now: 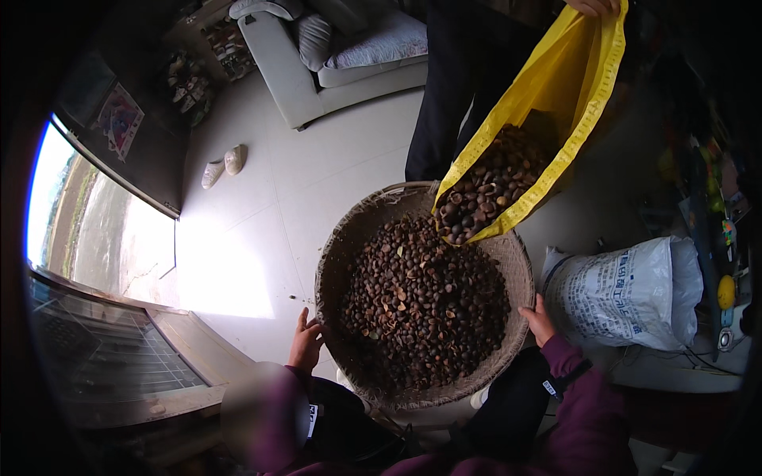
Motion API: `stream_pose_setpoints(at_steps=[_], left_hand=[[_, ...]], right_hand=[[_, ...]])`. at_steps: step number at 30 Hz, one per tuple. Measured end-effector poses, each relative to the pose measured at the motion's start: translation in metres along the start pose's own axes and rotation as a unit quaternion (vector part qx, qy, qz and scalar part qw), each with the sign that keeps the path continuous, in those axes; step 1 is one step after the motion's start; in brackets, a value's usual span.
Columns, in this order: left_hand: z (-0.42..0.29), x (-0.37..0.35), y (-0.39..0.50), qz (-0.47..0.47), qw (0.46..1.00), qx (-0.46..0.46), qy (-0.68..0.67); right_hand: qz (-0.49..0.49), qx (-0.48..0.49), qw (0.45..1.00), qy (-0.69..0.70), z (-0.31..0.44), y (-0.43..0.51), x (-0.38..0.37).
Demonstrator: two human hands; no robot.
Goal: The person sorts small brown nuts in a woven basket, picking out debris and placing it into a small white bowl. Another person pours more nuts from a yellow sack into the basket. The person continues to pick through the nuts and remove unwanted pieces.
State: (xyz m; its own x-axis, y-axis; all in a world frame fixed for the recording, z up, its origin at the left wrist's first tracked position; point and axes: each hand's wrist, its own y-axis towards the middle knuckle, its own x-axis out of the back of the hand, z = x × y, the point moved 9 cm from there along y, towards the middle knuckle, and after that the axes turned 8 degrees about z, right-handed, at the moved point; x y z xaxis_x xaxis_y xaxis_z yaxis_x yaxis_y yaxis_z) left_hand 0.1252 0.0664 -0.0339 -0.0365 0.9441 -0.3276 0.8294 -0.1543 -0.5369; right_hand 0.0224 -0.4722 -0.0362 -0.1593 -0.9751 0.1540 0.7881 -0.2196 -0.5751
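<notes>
A round woven basket [519, 279] stands before me at my knees, holding a heap of dark brown round nuts or seeds [422, 303] with some split shells. My left hand [306, 344] holds its left rim, one finger pointing up. At the right rim is my right hand [539, 321], fingers against the weave. Over the basket's far right edge leans the open mouth of a yellow woven sack [571, 77], with more of the same nuts [491, 190] inside. Another person's hand [595, 6] grips the sack's upper edge.
The other person's dark trouser legs [443, 89] are beyond the basket. A white printed woven sack [622, 291] lies at right, near cables. Farther off are a grey sofa [357, 89] and a pair of slippers [223, 166]. An open doorway [113, 238] is at left.
</notes>
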Motion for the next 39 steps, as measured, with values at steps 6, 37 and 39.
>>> stream_pose_setpoints(at_steps=[6,37,39], left_hand=[[-0.050,0.029,-0.049,-0.113,0.993,-0.008,-0.033],[-0.253,0.201,-0.225,-0.194,0.940,0.051,-0.277],[-0.266,0.203,-0.229,-0.201,0.934,0.061,-0.290]], right_hand=[[0.039,-0.093,0.990,-0.103,0.021,-0.060,0.015],[0.485,0.276,0.815,-0.157,0.698,-0.159,-0.373],[0.239,0.073,0.965,0.074,0.696,-0.140,-0.339]])
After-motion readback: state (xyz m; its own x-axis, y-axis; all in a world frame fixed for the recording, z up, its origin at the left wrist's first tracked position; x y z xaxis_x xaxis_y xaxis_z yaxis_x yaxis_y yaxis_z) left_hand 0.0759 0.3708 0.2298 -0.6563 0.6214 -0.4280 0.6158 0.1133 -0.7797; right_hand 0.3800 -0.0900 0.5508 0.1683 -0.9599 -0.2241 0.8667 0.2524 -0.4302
